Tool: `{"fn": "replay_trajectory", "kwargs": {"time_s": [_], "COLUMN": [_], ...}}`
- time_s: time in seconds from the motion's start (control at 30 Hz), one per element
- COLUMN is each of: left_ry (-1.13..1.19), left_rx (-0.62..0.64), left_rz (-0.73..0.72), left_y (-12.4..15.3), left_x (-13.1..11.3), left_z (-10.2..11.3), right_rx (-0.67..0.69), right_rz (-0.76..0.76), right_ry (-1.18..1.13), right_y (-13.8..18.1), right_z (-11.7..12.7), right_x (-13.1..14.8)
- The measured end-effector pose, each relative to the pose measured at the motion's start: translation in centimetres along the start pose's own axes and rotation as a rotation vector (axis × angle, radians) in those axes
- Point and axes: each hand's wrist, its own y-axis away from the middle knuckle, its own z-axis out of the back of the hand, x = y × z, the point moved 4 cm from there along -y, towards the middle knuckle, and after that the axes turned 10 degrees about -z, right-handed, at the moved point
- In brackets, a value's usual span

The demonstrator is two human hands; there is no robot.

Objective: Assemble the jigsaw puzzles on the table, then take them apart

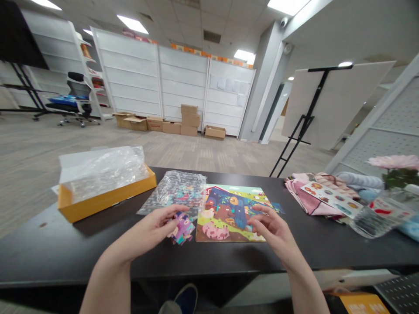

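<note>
A colourful farm-picture jigsaw puzzle point(229, 211) lies flat on the black table point(65, 248) in front of me. My left hand point(153, 229) rests just left of it, fingers curled around a small stack of loose puzzle pieces point(181, 229) on the tabletop. My right hand point(271, 226) hovers over the puzzle's lower right corner with fingers bent and slightly apart; I cannot make out anything in it. A clear plastic bag point(176, 192) with more pieces lies behind my left hand.
A yellow box point(104, 198) topped with crumpled plastic wrap sits at the table's left. Folded cloths and a sticker sheet point(327, 196) lie at the right, beside a glass jar point(376, 218) and pink flowers point(396, 163). An easel stands behind the table.
</note>
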Motion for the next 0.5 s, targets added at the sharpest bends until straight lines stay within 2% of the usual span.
{"fn": "replay_trajectory", "kwargs": {"time_s": [0.07,0.13,0.3,0.37,0.5], "left_ry": [-0.087,-0.138,-0.038,0.005,-0.02], "left_rx": [0.04,0.029,-0.033,-0.102,-0.338], "left_rz": [0.031,0.056,0.099,0.113,0.097], "left_y": [-0.2,-0.5,-1.1,-1.3,-1.6], "left_x": [0.8,1.4,2.0,2.2,3.1], "left_z": [-0.4,-0.8,-0.9,-0.4,1.0], "right_rx": [0.005,0.013,0.02,0.015,0.006], "right_rz": [0.004,0.01,0.018,0.021,0.025], "right_ry": [0.013,0.025,0.037,0.03,0.024], "right_y": [0.1,0.2,0.1,0.1,0.0], "right_z": [0.0,0.0,0.0,0.1,0.4], "right_x": [0.1,0.1,0.2,0.3,0.3]}}
